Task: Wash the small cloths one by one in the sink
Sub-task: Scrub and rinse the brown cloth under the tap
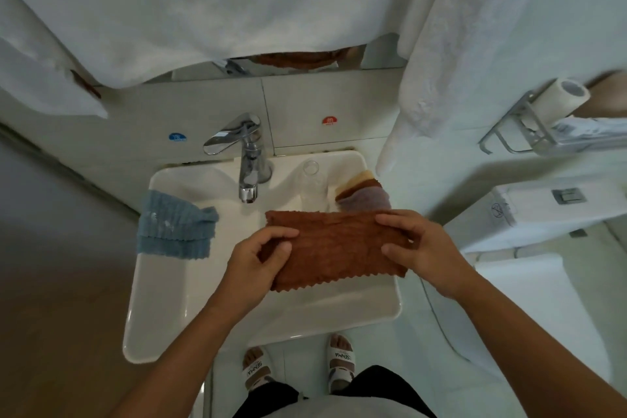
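A brown cloth is stretched out flat above the basin of the white sink, held at both ends by a person standing in front of it. The left hand grips the cloth's left end, thumb on top and fingers curled under the edge; the right hand pinches the right end, its fingers lying across the top of the fabric and the thumb pressing in from the near side. The cloth's near edge is zigzag-cut and hangs slightly toward the person. A blue cloth is draped over the sink's left rim, half inside and half outside. On the sink's back right corner lies a small stack of cloths, purple on top with brown and pale yellow ones showing behind it, just beyond the right hand. A clear glass stands beside that stack, to the right of the chrome tap, whose spout points at the basin. White towels hang above, and a paper roll sits on a metal wall rack at the right
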A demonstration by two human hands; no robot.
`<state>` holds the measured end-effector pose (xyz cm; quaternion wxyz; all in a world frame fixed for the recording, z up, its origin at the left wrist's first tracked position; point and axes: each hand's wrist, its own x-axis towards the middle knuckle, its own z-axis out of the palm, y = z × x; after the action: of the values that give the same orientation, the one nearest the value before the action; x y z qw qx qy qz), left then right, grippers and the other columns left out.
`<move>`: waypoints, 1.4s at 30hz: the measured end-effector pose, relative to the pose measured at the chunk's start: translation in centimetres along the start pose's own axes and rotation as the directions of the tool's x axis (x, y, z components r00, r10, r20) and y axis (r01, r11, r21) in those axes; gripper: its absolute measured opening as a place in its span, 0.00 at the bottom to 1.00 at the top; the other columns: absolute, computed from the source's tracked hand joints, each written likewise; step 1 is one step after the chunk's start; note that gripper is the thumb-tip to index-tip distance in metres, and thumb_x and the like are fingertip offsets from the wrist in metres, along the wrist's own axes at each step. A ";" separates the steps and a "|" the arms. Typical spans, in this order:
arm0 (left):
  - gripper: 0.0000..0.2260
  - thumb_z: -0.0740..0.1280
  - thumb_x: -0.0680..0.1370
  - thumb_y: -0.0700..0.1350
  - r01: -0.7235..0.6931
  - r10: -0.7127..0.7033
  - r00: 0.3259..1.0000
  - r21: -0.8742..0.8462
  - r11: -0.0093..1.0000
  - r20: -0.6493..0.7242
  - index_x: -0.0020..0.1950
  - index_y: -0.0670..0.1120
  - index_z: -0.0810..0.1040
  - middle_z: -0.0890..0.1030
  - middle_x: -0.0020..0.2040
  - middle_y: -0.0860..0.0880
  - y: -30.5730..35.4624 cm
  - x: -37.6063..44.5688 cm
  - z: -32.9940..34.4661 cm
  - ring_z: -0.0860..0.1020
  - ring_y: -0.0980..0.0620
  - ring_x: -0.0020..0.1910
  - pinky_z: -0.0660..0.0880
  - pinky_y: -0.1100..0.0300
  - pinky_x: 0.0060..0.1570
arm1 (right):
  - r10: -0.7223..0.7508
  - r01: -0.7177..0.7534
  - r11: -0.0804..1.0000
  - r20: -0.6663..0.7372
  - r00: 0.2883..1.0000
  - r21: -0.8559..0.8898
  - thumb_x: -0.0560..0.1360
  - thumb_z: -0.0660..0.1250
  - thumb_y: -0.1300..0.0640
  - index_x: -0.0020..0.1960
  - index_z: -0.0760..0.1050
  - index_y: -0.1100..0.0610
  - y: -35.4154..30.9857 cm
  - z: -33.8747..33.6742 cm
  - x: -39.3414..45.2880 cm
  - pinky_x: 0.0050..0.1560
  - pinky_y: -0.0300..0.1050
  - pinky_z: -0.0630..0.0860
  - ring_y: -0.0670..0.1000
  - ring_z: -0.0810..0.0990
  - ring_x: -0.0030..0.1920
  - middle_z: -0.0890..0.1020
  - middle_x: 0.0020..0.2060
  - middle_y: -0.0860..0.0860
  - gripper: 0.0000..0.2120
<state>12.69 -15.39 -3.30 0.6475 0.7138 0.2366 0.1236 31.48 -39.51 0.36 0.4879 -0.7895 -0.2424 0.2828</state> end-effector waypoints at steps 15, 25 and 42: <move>0.24 0.79 0.73 0.42 0.103 -0.099 0.992 -0.049 0.993 0.083 0.64 0.64 0.80 0.82 0.61 0.59 -4.5 4.4 9.3 0.80 0.59 0.60 0.81 0.59 0.56 | -0.075 0.079 0.891 0.026 0.997 -0.448 0.72 0.74 0.71 0.75 0.71 0.58 7.4 -7.5 1.5 0.75 0.49 0.67 0.50 0.67 0.76 0.66 0.77 0.49 0.33; 0.24 0.79 0.73 0.41 0.208 -0.207 0.977 -0.020 0.978 0.041 0.63 0.63 0.80 0.81 0.61 0.52 -7.2 6.2 11.2 0.83 0.56 0.52 0.83 0.56 0.50 | 0.055 -0.046 0.916 0.011 0.998 -0.399 0.73 0.74 0.68 0.72 0.74 0.46 11.7 -7.9 5.2 0.68 0.43 0.72 0.50 0.72 0.64 0.72 0.64 0.50 0.31; 0.23 0.75 0.76 0.55 0.038 -0.066 0.997 0.476 0.879 0.043 0.71 0.61 0.76 0.73 0.59 0.58 -8.1 5.0 9.3 0.78 0.60 0.42 0.76 0.66 0.48 | -0.408 0.318 0.711 0.000 0.913 -0.627 0.71 0.78 0.60 0.64 0.81 0.57 9.7 -3.2 4.1 0.58 0.55 0.76 0.60 0.78 0.56 0.79 0.59 0.60 0.22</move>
<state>20.02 -20.58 -13.13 0.4628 0.8472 0.2597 0.0238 37.62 -42.78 -8.10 0.2659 -0.8587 -0.4371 0.0312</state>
